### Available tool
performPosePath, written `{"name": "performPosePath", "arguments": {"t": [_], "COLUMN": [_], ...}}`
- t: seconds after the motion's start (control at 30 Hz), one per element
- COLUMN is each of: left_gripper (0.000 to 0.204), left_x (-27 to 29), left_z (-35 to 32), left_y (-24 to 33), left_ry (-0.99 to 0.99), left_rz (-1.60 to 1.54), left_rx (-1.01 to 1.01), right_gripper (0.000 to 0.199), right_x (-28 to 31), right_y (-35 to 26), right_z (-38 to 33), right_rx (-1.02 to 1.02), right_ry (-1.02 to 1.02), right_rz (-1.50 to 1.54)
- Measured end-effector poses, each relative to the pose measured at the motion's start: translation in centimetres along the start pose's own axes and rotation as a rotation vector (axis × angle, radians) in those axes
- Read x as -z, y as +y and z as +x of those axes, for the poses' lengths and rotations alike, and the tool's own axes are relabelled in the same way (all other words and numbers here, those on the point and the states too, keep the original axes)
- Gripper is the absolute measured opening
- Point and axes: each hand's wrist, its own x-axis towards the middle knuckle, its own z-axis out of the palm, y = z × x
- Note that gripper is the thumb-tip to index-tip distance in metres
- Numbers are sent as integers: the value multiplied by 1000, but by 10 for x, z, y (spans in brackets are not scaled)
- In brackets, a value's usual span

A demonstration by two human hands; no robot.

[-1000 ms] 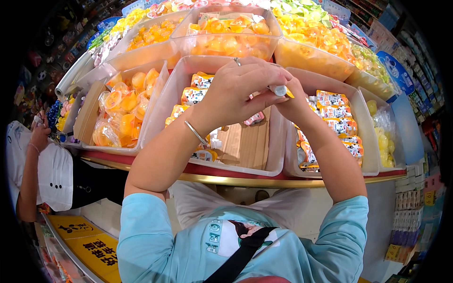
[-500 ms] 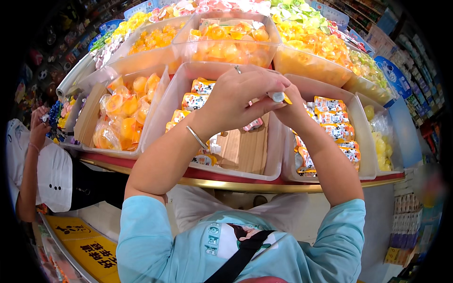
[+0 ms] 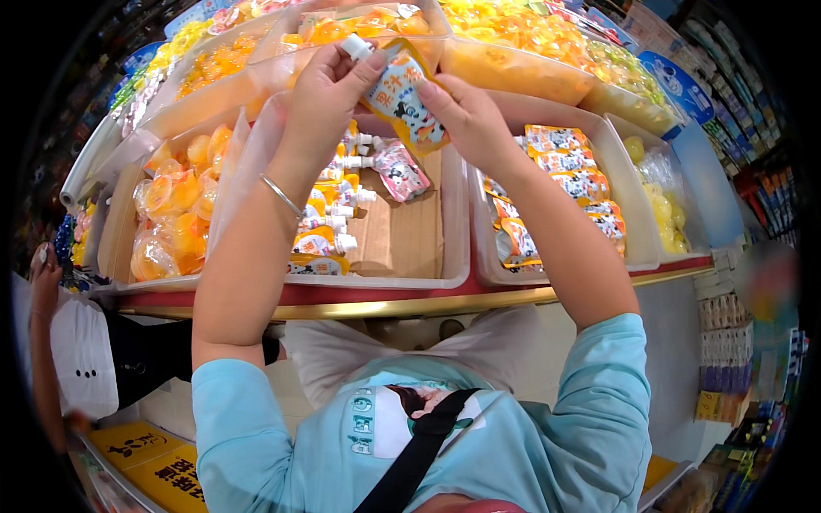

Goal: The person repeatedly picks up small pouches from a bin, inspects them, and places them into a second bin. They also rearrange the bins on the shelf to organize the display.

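The hands, bunched together half a second ago with little but a cap showing, now hold the pouch (image 3: 400, 92) tilted, its printed face exposed above the middle bin (image 3: 457, 248). So its front can be seen while both grips keep it. The left hand (image 3: 332, 85) pinches the white-capped spout end, perhaps the film too; the right (image 3: 469, 118) pinches the side, thumb on the front. The pouch is glossy, flat-edged film; beneath lie a crinkled pink pouch (image 3: 400, 171) and matte brown cardboard (image 3: 398, 235).
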Motion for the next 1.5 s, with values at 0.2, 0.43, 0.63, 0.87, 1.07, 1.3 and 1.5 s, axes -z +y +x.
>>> {"name": "performPosePath", "arguments": {"t": [0.2,0.43,0.63,0.87,1.07,1.3,1.5], "left_gripper": [38,27,24,23,23,25,24], "left_x": [10,9,6,9,13,15,14], "left_z": [0,2,1,1,2,2,2], "left_y": [1,-3,-8,-14,-20,-21,-17], "left_ry": [37,-72,-129,-177,-215,-269,-295], "left_rz": [195,218,244,269,272,344,413], "left_rx": [4,-1,-8,8,7,-9,-47], "right_gripper": [31,23,19,24,28,49,72], "right_x": [51,152,205,224,231,200,145], "right_y": [-30,-3,-4,-6,6,-16,28], "right_z": [8,-22,-70,-93,-100,-89,-111], "right_rx": [-90,-489,-764,-955,-836,-775,-369], "right_ry": [201,87,-107,-316,-290,-360,-428], "right_rz": [329,-30,-444,-655,-778,-1186,-1624]}}
